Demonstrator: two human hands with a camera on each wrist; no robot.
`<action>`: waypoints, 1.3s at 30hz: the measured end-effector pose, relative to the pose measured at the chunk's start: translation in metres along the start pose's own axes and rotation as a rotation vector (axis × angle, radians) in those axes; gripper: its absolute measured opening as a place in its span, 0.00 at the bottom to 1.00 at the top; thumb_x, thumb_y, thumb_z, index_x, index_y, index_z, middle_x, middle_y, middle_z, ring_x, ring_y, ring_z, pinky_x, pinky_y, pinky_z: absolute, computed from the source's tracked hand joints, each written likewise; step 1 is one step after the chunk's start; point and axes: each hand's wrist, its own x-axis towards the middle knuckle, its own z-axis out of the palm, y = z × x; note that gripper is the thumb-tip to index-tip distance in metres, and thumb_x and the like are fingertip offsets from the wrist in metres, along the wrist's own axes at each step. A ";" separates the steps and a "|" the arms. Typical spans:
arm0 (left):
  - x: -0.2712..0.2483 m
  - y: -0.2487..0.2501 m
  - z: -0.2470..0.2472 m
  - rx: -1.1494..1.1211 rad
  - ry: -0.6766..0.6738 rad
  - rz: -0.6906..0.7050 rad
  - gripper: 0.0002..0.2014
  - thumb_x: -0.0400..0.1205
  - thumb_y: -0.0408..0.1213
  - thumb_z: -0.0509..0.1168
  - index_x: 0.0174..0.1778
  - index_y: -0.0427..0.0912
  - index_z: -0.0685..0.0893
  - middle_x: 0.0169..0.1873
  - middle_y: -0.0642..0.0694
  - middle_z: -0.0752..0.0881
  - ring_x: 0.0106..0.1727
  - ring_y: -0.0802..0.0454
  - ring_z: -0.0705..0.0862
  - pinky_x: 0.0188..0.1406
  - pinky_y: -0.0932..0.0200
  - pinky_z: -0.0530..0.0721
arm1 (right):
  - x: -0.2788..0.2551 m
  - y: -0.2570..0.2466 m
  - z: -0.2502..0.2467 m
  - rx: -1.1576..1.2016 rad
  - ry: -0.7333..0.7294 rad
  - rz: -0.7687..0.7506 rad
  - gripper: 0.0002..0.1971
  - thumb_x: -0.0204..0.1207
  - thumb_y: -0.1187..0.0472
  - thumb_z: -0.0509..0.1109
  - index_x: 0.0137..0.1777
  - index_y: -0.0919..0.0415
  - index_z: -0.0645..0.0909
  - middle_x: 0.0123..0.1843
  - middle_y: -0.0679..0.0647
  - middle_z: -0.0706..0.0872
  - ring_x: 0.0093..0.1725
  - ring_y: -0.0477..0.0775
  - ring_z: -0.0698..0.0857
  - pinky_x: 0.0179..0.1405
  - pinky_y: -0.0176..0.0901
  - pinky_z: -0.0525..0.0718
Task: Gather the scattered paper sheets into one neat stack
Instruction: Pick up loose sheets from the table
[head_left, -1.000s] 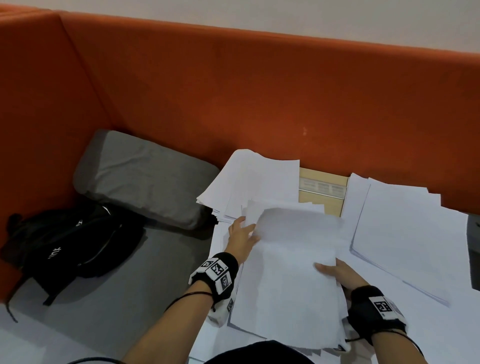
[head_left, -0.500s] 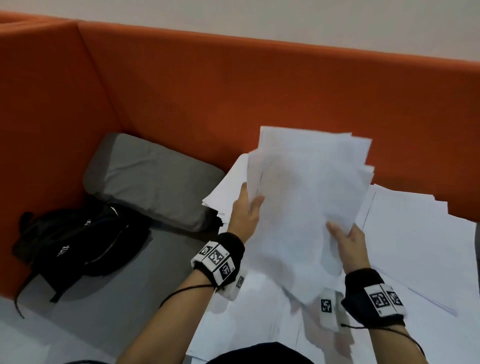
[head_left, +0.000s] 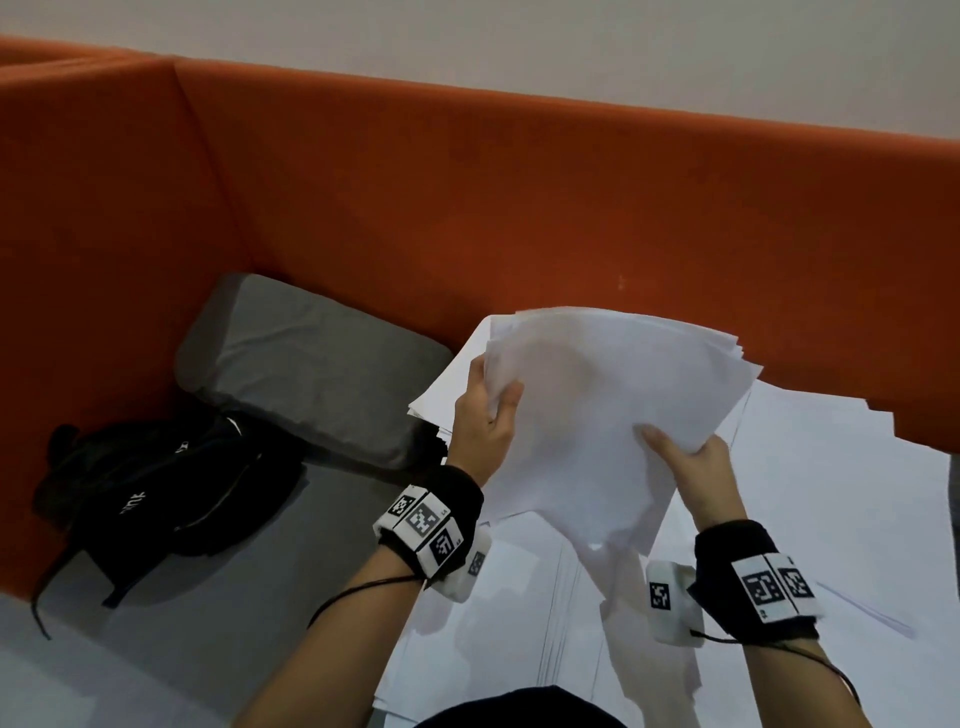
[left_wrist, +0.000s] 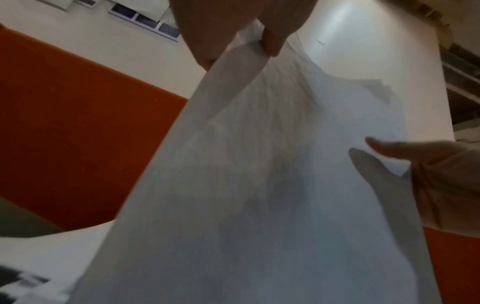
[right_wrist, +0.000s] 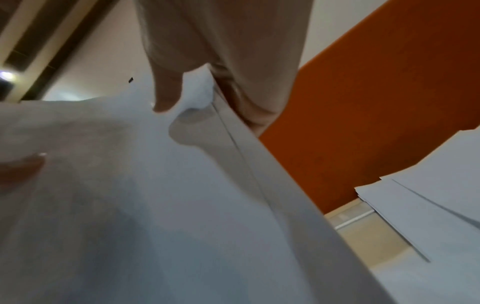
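A loose bundle of white paper sheets (head_left: 597, 415) is held upright above the table, its top edges fanned out. My left hand (head_left: 485, 415) pinches the bundle's left edge, thumb in front. My right hand (head_left: 691, 462) grips its right edge lower down, thumb on the front face. The left wrist view shows the bundle (left_wrist: 259, 185) pinched by the left hand (left_wrist: 244, 41); the right wrist view shows the sheets (right_wrist: 130, 205) gripped by the right hand (right_wrist: 197, 90). More sheets (head_left: 831, 519) lie spread flat on the table, and a small pile (head_left: 447, 384) sits behind the left hand.
An orange padded partition (head_left: 519, 208) walls in the far and left sides. A grey cushion (head_left: 306, 364) and a black bag (head_left: 156, 493) lie on the grey seat to the left. A strip of wooden table (right_wrist: 363, 236) shows in the right wrist view.
Both hands lifted the bundle off the table and stood it upright. Since half a second ago it has come down a little and tilted to the right.
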 end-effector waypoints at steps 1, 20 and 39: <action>0.000 -0.003 -0.001 0.000 -0.027 -0.040 0.23 0.78 0.42 0.60 0.67 0.32 0.71 0.47 0.52 0.80 0.45 0.54 0.81 0.48 0.66 0.77 | 0.001 0.006 0.002 -0.026 0.004 0.033 0.17 0.74 0.67 0.72 0.62 0.68 0.79 0.48 0.53 0.87 0.47 0.48 0.87 0.44 0.30 0.85; -0.042 -0.113 -0.033 0.948 -0.439 -0.709 0.15 0.82 0.37 0.61 0.65 0.41 0.75 0.68 0.41 0.71 0.69 0.39 0.67 0.68 0.48 0.68 | 0.004 0.126 -0.050 -0.532 0.043 0.574 0.19 0.77 0.62 0.69 0.63 0.76 0.77 0.60 0.73 0.83 0.60 0.70 0.81 0.60 0.54 0.76; -0.056 -0.102 -0.019 0.885 -0.505 -0.622 0.29 0.83 0.32 0.61 0.78 0.36 0.56 0.71 0.34 0.65 0.71 0.38 0.68 0.69 0.52 0.69 | 0.004 0.125 -0.048 -0.564 0.044 0.568 0.20 0.77 0.60 0.69 0.64 0.74 0.77 0.61 0.73 0.83 0.61 0.70 0.81 0.60 0.54 0.76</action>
